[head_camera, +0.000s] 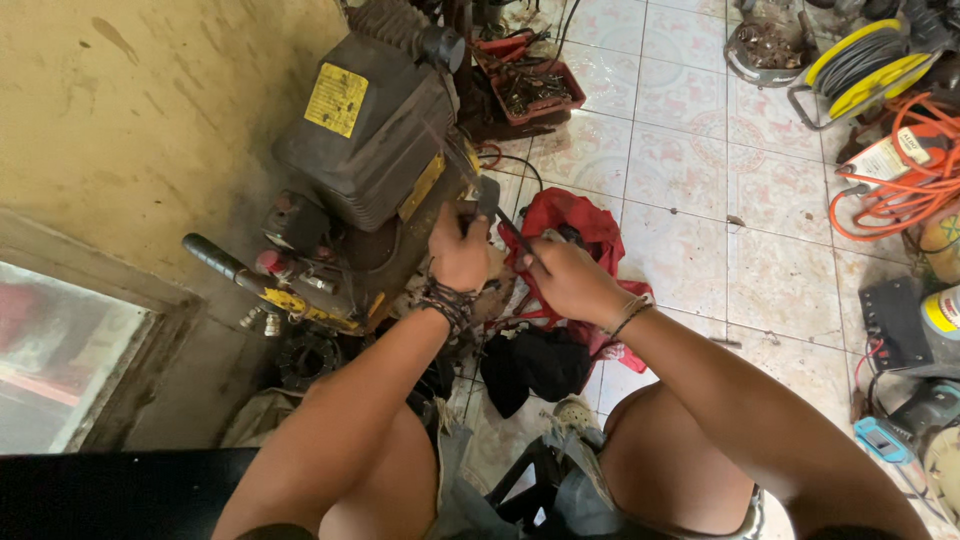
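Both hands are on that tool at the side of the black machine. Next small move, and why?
Probably steady the tip before turning. The left hand grips the tool's upper end against the black machine, and the right hand holds its dark shaft low, over the red cloth. The contact point itself is hidden.

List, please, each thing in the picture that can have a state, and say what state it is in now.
Left hand: closed around a dark tool at the machine.
Right hand: closed on the same tool's thin shaft.
Dark tool: held by both hands, tip against the machine.
Black and yellow machine: tilted, dirty.
Red cloth: crumpled on the floor.
Yellow cable reel: wound.
Orange cable: loose, tangled.
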